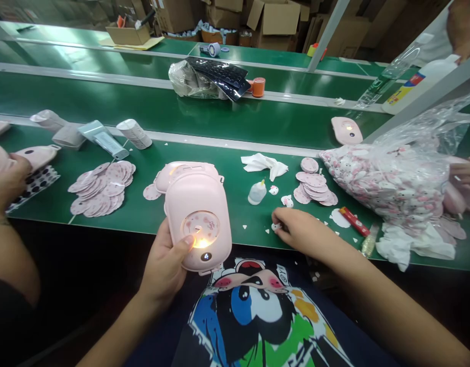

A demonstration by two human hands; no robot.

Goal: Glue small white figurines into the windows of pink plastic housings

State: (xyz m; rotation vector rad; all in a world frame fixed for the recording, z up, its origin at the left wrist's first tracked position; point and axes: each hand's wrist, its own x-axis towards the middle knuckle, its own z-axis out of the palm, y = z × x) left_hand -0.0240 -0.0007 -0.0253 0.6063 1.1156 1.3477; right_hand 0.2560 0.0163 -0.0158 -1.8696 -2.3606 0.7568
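A long green conveyor bench (227, 191) crosses the view, with brown cardboard cartons (275, 18) stacked beyond it. Near its right end lies a large clear plastic bag (387, 183) crammed with round pink-and-white stickers. At the left edge, a co-worker's hand (9, 183) holds a pale-pink case (36, 155).

The person's left hand (164, 265) grasps a rounded pale-pink plastic case (204, 204) above the belt's near edge, thumb pressed on its face. A round printed disc (200, 227) on the case glows warm yellow beside the thumb; its tiny lettering is too small to read. A second pale-pink case (181, 173) lies on the belt just behind it.

The right hand (303, 229) is curled, its fingertips (279, 216) at a tiny white piece (276, 227) on the belt; I cannot tell whether they pinch it. Nearby are a stack of round pink stickers (313, 181), a small white squeeze bottle (256, 193), and a red-and-yellow tube (354, 221) with unreadable print.
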